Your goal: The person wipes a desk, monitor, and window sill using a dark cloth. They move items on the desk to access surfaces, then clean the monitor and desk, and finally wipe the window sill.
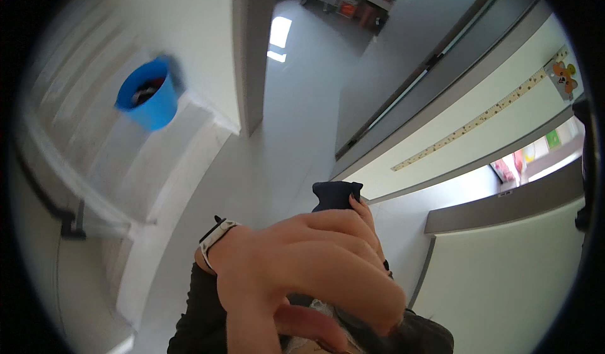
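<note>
Large and close in the middle of the view is my left hand (302,259), raised with its back and bent fingers showing. A gap shows between its fingers, and I see nothing in them. A watch with a pale strap (217,237) is round that wrist. Just beyond it, partly hidden behind the left hand, my right hand (367,223) is closed on a dark navy piece of cloth (334,194). The lower part of that cloth is covered by my left hand.
At the left, a blue bucket (154,105) with dark things inside stands on pale steps (104,146). A doorway with a grey frame (252,70) opens ahead onto a shiny floor (296,102). Pale wall panels with a giraffe-patterned height strip (479,121) run along the right.
</note>
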Available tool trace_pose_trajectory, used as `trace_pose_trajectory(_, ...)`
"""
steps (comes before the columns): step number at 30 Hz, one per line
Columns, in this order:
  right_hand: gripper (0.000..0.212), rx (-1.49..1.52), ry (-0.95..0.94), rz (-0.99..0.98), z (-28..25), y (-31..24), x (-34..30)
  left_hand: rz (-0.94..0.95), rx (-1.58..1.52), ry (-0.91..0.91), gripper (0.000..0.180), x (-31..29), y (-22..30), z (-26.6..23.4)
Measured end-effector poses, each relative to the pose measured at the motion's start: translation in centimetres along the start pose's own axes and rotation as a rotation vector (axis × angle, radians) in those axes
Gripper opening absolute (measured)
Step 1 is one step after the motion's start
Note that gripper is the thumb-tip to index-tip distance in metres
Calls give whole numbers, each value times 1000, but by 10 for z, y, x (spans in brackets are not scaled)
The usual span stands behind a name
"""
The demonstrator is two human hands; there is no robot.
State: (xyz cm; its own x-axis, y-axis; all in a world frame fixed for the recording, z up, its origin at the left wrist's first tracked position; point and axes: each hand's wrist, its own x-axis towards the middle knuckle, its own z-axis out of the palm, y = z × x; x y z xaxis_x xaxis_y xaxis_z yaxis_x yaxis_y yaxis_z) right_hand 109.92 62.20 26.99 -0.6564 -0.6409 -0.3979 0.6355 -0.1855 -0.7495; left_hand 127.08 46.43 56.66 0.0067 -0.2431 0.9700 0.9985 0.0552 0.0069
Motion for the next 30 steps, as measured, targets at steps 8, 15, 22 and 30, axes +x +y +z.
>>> trace_pose_trajectory(8,41,126,128,-79,12,-92,210,-64,-72,174,37,26,-228,-122)
trace_pose_trajectory(15,38,46,56,99,72,-218,449,-282,-171,-49,42,76,-432,-249)
trace_pose_trajectory(22,39,109,-214,123,138,-309,685,-348,-233,-165,48,97,-635,-391)
trace_pose_trajectory(30,45,66,-306,-125,170,-460,921,-786,43,-244,17,112,-926,-585)
